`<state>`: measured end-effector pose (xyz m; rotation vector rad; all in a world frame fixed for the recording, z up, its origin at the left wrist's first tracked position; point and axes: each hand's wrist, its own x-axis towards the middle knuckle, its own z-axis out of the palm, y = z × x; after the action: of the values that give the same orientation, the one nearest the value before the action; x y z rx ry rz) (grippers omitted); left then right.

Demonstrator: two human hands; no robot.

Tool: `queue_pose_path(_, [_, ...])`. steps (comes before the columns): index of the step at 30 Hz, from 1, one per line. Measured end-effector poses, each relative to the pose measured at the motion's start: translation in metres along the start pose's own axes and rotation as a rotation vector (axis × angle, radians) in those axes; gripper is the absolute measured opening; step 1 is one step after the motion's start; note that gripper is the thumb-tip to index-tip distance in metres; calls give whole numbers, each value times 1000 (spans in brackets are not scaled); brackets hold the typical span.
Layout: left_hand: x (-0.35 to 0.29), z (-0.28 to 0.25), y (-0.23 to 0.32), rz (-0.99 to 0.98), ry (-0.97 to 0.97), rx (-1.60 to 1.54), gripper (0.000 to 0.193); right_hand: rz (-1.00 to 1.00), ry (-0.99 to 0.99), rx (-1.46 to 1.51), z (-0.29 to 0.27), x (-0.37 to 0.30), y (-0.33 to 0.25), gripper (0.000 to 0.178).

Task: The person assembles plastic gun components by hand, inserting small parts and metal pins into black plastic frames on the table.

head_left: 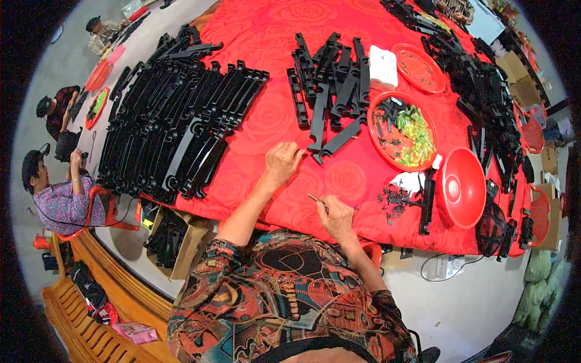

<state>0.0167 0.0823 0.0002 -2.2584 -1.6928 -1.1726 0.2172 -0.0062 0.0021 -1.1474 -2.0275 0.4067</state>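
My left hand lies on the red tablecloth, fingers curled, its fingertips right by the near end of a long black plastic strip. It holds nothing that I can see. My right hand is closed around a thin metal pin-like tool that points up and left. A loose heap of black plastic strips lies just beyond both hands.
A big ordered stack of black strips fills the table's left. A red round tray holds small black and yellow-green parts, with an overturned red bowl and small black bits near it. Other people sit at far left.
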Motion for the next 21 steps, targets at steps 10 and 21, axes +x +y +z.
queue_pose_path(10, [-4, 4, -3, 11, 11, -17, 19, -4, 17, -31, 3, -2, 0, 12])
queue_pose_path(21, [-5, 6, -3, -1, 5, -16, 17, -20, 11, -7, 3, -1, 0, 12])
